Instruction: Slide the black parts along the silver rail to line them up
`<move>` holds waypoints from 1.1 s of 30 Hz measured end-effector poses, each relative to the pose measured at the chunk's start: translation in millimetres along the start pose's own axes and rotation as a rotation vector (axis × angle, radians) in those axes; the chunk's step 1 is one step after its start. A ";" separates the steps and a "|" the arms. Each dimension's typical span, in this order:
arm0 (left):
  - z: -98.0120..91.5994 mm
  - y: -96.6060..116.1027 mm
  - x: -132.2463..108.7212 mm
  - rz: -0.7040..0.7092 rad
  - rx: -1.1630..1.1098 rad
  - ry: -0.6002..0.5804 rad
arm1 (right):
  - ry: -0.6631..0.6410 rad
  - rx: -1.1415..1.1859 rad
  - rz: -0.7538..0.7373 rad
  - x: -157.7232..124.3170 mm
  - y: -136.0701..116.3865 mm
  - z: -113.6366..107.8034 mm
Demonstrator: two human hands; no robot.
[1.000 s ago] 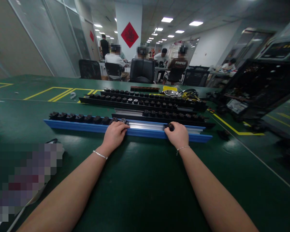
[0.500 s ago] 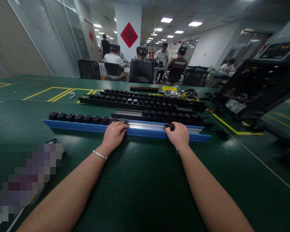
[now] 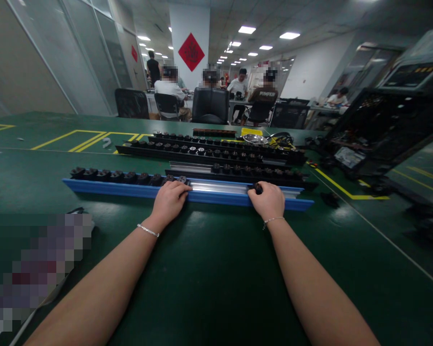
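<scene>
A long blue rail (image 3: pixel 111 187) with a silver channel (image 3: pixel 216 187) lies across the green table. Several round black pieces (image 3: pixel 117 176) sit in a row along its left part. My left hand (image 3: pixel 168 199) is closed over the rail's front edge, beside the rightmost piece of that row; its thumb and fingertips are at the channel. Farther right, my right hand (image 3: pixel 270 199) grips a separate small black piece (image 3: pixel 258 188) at the channel, and the hand partly hides it. Between the two hands the channel lies bare.
Behind the blue rail lie several black rails (image 3: pixel 140 150) with similar pieces. A metal dish (image 3: pixel 255 139), a yellow tray (image 3: pixel 251 131) and cables are beyond. On the right stands a dark equipment frame (image 3: pixel 382 125). A blurred-out packet (image 3: pixel 46 264) lies at left. People sit at far desks.
My right hand has slid slightly to the right along the blue rail with the small black piece. My left hand keeps its place on the rail.
</scene>
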State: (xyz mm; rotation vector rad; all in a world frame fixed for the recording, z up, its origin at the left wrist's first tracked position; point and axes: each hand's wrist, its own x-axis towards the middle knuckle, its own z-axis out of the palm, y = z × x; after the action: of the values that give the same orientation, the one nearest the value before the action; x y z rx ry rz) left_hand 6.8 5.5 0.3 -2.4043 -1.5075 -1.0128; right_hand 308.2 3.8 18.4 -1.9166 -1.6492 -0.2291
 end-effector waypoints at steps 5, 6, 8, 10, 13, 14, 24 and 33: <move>0.4 -0.8 -0.2 -0.003 0.003 -0.001 | 0.025 0.026 0.019 0.0 3.0 2.1; 0.3 -0.7 -0.2 -0.005 0.002 -0.001 | 0.030 0.029 0.025 -0.2 3.7 2.4; -0.2 -0.4 0.1 -0.011 0.003 -0.004 | 0.031 0.031 0.026 -0.6 4.7 2.8; -0.7 0.1 0.3 -0.013 0.004 -0.005 | 0.028 0.029 0.019 -0.9 5.2 3.1; -1.0 0.5 0.6 -0.007 0.003 -0.002 | 0.027 0.026 0.011 -0.7 5.0 4.0; -0.8 0.4 0.6 -0.006 0.003 0.001 | 0.028 0.028 0.008 -0.4 5.0 4.4; 0.5 -1.2 -0.1 0.004 0.004 0.000 | 0.025 0.018 0.031 1.7 9.9 1.8; -0.8 0.4 0.1 -0.015 -0.009 -0.005 | 0.062 -0.017 0.024 0.7 8.7 4.4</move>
State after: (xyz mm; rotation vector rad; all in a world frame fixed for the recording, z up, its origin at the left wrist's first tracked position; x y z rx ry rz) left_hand 6.8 5.0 1.1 -2.4071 -1.5276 -1.0191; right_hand 315.5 6.3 12.4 -1.9214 -1.5873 -0.2905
